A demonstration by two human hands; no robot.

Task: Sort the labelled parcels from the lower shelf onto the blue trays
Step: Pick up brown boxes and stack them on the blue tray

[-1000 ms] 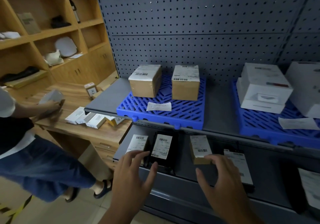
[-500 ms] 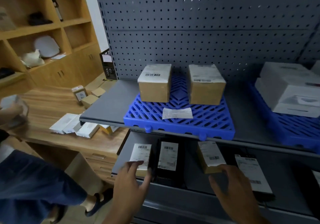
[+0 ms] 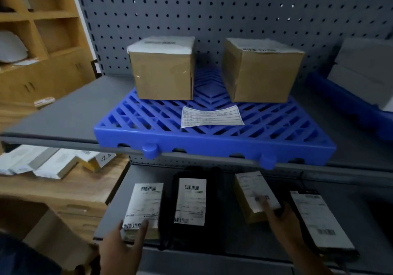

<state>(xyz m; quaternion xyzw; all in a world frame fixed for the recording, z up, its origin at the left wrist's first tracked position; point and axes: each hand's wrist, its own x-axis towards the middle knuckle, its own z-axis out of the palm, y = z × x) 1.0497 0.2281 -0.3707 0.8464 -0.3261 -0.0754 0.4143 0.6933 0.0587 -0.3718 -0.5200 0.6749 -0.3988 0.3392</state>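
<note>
Several labelled parcels lie on the grey lower shelf (image 3: pixel 240 240). My left hand (image 3: pixel 121 251) holds the front end of the leftmost tan parcel (image 3: pixel 146 202), thumb on its white label. Beside it lies a black parcel (image 3: pixel 190 202). My right hand (image 3: pixel 285 226) grips the small tan box (image 3: pixel 253 194), thumb on its label and fingers at its right side. To its right lies another black parcel (image 3: pixel 319 221). On the shelf above, a blue tray (image 3: pixel 212 145) carries two cardboard boxes (image 3: pixel 163 77) (image 3: pixel 261 77) and a paper slip (image 3: pixel 212 116).
A second blue tray (image 3: pixel 348 104) with a white box (image 3: pixel 365 70) sits at the right edge. A wooden desk (image 3: pixel 74 187) with several white boxes (image 3: pixel 53 164) stands to the left. Grey pegboard (image 3: pixel 212 9) backs the shelves. Another person's blue clothing (image 3: pixel 21 255) shows at bottom left.
The view has moved closer and lower to the shelves. Both hands reached forward from hovering onto the parcels: the left onto the leftmost tan parcel, the right onto the small tan box.
</note>
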